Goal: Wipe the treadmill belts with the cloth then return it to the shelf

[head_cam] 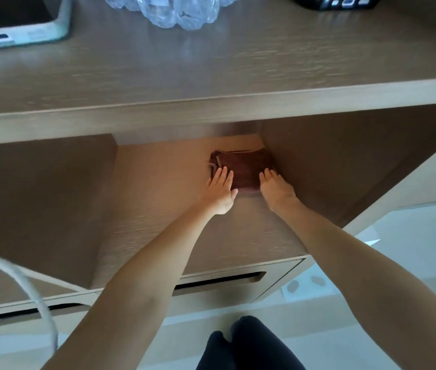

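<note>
Your folded brown cloth (243,166) lies flat on the shelf (158,209), way in at its back right corner, with the right edge just beside the shelf's side wall. Looks like its long side runs left to right, along the back of the shelf. Both arms reach straight in. Your left hand (221,189) and right hand (275,190) lie flat, fingers straight, resting on the cloth's near corners, gripping nothing.
</note>
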